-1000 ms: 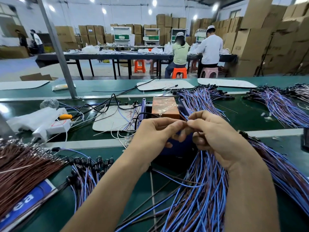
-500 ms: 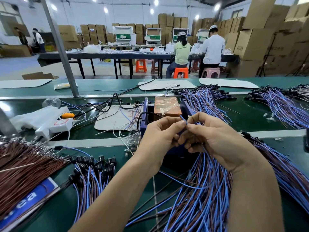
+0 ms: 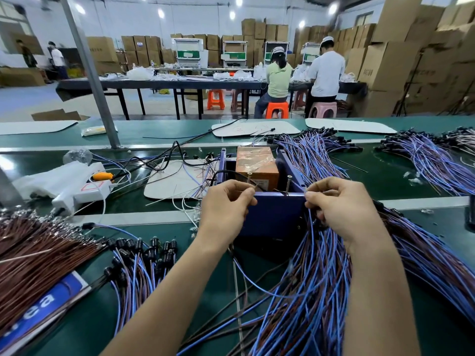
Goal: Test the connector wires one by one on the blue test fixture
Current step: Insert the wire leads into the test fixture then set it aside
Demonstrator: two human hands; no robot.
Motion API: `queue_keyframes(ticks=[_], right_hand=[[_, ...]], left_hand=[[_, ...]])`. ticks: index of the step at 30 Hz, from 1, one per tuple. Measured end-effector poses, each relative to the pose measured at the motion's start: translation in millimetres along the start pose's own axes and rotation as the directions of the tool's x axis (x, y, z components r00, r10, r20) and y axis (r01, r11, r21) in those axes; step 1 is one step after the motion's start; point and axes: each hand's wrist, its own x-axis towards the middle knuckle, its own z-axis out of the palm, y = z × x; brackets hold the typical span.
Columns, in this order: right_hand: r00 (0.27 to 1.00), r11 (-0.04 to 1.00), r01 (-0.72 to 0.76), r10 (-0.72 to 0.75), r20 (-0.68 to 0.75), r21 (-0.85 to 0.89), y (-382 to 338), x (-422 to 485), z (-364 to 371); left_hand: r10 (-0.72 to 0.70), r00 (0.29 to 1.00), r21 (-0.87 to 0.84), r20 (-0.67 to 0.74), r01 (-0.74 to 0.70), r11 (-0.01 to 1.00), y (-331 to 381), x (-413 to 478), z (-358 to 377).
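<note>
The blue test fixture stands on the green belt at centre, with an orange-brown block inside it and two upright screws on its front rim. My left hand pinches a thin wire end at the left screw. My right hand pinches a blue wire end at the fixture's right corner and holds a bundle of blue and brown connector wires that trails down toward me.
More wire piles lie at the left, lower left with black connectors, behind the fixture and far right. A white power strip and loose cables sit left. A metal post rises at the back left.
My hands were together in front of the fixture; they have moved apart, the left to the left screw and the right to the fixture's right corner.
</note>
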Motion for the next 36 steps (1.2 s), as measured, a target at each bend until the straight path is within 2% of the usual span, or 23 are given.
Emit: queue_keyframes(ticks=[2,5,10,21,28,36], right_hand=[[1.0,1.0,-0.01,0.01,-0.024,-0.008,3.0,1.7,1.4],[1.0,1.0,0.0,0.0,-0.031,0.001,5.0,3.0,4.3],[0.995,0.996,0.035,-0.042,-0.088,-0.082,7.1,5.1,7.9],[0.998,1.0,0.01,-0.01,-0.064,-0.013,10.9,7.5,10.3],[0.99,0.993,0.051,-0.065,-0.125,-0.108,10.0,7.1,16.9],[0.992,0.996,0.036,-0.045,-0.119,-0.076,11.1,8.6,21.6]], left_hand=[[0.059,0.997,0.102,-0.056,-0.053,0.993,-6.7,3.4,-2.0],[0.101,0.989,0.141,-0.111,-0.084,0.986,-11.3,6.5,-4.0],[0.128,0.981,0.132,-0.149,-0.109,0.985,-13.8,7.1,-3.2],[0.11,0.976,0.087,-0.186,-0.095,0.992,-14.9,9.8,-7.3],[0.111,0.977,0.078,-0.179,-0.099,0.992,-15.7,10.2,-7.8],[0.101,0.979,0.073,-0.178,-0.089,0.993,-16.2,11.1,-7.8]])
